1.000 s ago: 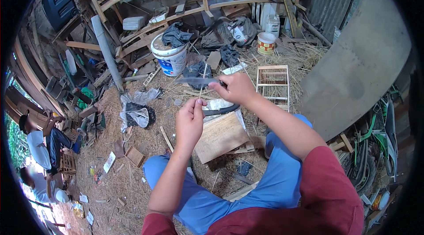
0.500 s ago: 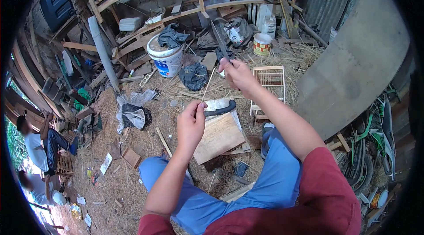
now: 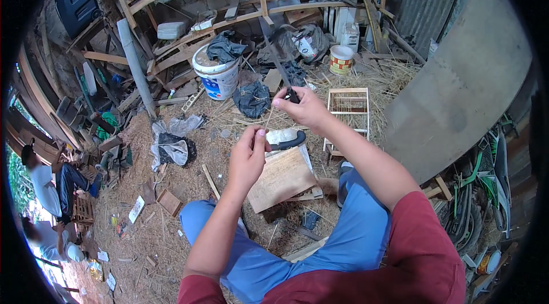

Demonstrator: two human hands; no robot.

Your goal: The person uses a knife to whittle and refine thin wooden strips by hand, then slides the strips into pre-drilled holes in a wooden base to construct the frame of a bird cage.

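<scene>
My right hand [image 3: 304,111] is closed round the black handle of a long knife [image 3: 277,59], its blade angled up and away to the left. Between the thumb and fingers of my left hand [image 3: 247,154] is a thin stick [image 3: 269,119], which slants up toward my right hand. Both hands are raised in front of me, apart from each other. Just past my left hand, a curved black object [image 3: 290,142] lies by a white bundle [image 3: 279,135]. A flat wooden board [image 3: 283,181] sits below them, between my knees.
A small slatted wooden frame [image 3: 349,108] stands right of my right hand. Farther off are a white bucket [image 3: 217,78], a black plastic bag [image 3: 251,99] and a small patterned pail [image 3: 341,61]. A large sheet panel [image 3: 457,87] leans at right. Two people [image 3: 43,181] sit at far left.
My right hand has come down and nearer, drawing the knife closer along the stick toward my left hand. The left hand still pinches the stick, almost in the same place.
</scene>
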